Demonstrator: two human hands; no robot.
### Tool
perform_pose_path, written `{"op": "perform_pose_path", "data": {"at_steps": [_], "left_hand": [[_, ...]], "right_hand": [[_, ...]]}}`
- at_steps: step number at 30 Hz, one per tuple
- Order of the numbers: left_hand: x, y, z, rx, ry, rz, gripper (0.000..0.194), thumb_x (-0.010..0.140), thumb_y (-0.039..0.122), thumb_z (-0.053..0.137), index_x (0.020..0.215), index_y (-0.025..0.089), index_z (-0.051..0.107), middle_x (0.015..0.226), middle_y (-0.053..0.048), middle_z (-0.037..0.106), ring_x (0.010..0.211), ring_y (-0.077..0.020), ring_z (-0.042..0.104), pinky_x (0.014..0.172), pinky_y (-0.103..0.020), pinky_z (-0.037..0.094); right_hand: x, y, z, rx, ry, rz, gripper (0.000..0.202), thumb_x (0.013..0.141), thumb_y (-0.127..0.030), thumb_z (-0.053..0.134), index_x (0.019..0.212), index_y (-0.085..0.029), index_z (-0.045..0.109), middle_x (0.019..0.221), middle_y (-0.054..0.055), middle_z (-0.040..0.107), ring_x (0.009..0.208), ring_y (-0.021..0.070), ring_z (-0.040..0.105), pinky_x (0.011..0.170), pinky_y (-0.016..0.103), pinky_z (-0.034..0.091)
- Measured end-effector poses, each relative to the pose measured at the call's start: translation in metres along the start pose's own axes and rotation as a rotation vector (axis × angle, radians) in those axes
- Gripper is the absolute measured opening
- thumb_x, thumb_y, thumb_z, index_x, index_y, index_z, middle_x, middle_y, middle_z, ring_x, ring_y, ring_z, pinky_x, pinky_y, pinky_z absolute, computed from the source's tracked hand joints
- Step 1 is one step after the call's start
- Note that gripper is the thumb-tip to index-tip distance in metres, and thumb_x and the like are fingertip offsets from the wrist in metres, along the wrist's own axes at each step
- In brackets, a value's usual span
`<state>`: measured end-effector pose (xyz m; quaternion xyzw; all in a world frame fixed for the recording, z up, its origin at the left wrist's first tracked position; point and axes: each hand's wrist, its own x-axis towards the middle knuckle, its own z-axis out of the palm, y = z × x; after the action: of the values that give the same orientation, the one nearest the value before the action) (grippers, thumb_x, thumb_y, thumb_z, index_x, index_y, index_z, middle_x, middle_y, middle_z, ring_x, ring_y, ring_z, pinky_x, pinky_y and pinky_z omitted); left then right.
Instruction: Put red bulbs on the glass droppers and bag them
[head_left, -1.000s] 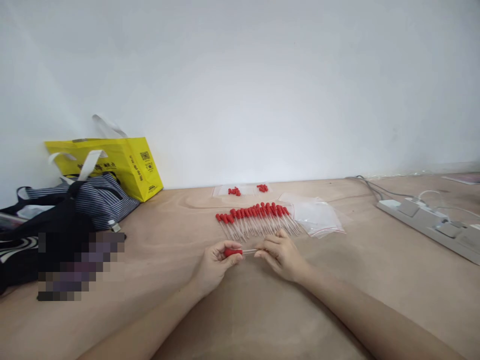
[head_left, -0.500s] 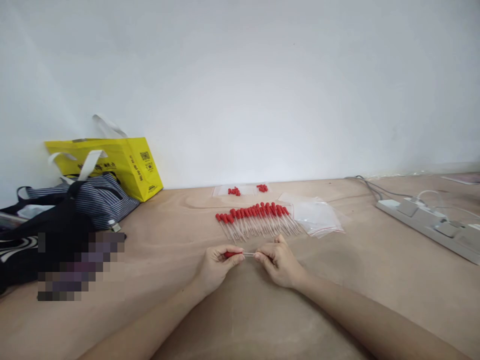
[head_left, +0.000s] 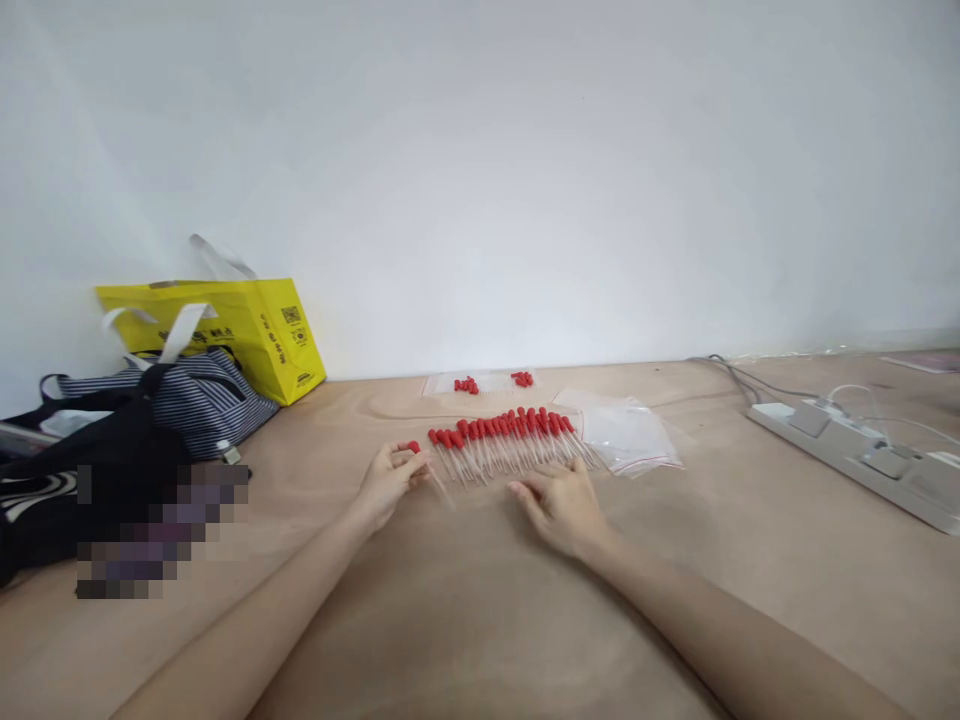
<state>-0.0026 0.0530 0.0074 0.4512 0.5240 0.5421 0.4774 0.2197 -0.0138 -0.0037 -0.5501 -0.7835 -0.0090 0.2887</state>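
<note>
Several droppers with red bulbs and clear tubes lie side by side in a row [head_left: 510,440] at the middle of the table. My left hand [head_left: 385,487] pinches one more red-topped dropper [head_left: 415,448] at the row's left end, its clear tube slanting down to the right. Just below the row's right part, my right hand [head_left: 561,503] is open, thumb apart from the fingers, with nothing visible in it. Behind the row, small red bulbs [head_left: 466,385] lie in two groups on a clear plastic bag [head_left: 495,380].
Clear zip bags [head_left: 630,435] lie right of the row. A white power strip [head_left: 847,465] with plugs and cables sits at the right. On the left are a yellow bag [head_left: 289,345], a striped bag [head_left: 217,405] and a black bag [head_left: 112,460]. A wall [head_left: 525,200] rises behind.
My left hand has moved up and left with the dropper, away from my right hand. My right hand has let go of the tube and opened, moving slightly.
</note>
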Motion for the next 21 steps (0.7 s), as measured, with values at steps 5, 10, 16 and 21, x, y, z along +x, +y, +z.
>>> {"op": "perform_pose_path", "data": {"at_steps": [5, 10, 16, 21], "left_hand": [[0.039, -0.006, -0.011, 0.239, 0.013, 0.03, 0.026, 0.06, 0.016, 0.069, 0.077, 0.015, 0.049, 0.049, 0.004, 0.056, 0.044, -0.0117, 0.058, 0.052, -0.024, 0.049], [0.052, -0.009, -0.001, 0.493, 0.102, 0.156, 0.034, 0.056, 0.031, 0.069, 0.083, 0.014, 0.056, 0.046, 0.003, 0.059, 0.057, -0.0201, 0.064, 0.062, -0.029, 0.047], [0.052, -0.011, -0.001, 0.645, 0.14, 0.216, 0.037, 0.063, 0.04, 0.061, 0.089, 0.013, 0.058, 0.057, -0.003, 0.065, 0.065, -0.0218, 0.065, 0.065, -0.029, 0.047], [0.046, -0.015, -0.008, 0.669, 0.153, 0.237, 0.027, 0.068, 0.035, 0.055, 0.085, 0.014, 0.057, 0.07, -0.005, 0.067, 0.065, -0.0189, 0.066, 0.065, -0.027, 0.048]], "right_hand": [[0.015, 0.052, -0.009, -0.142, 0.08, 0.237, 0.024, 0.082, -0.031, 0.043, 0.072, -0.021, 0.062, 0.074, 0.001, 0.064, 0.077, 0.0169, 0.053, 0.068, 0.031, 0.02], [0.02, 0.095, -0.019, -0.276, 0.116, 0.47, 0.026, 0.079, -0.033, 0.042, 0.08, -0.021, 0.064, 0.08, 0.005, 0.063, 0.084, 0.0213, 0.052, 0.071, 0.034, 0.023], [0.017, 0.115, -0.019, -0.354, 0.062, 0.527, 0.035, 0.075, -0.045, 0.045, 0.095, -0.023, 0.063, 0.098, 0.008, 0.059, 0.093, 0.0257, 0.047, 0.076, 0.039, 0.027], [0.022, 0.121, -0.015, -0.387, 0.017, 0.543, 0.032, 0.081, -0.039, 0.039, 0.1, -0.026, 0.062, 0.107, 0.007, 0.056, 0.098, 0.0251, 0.045, 0.079, 0.039, 0.028]]}}
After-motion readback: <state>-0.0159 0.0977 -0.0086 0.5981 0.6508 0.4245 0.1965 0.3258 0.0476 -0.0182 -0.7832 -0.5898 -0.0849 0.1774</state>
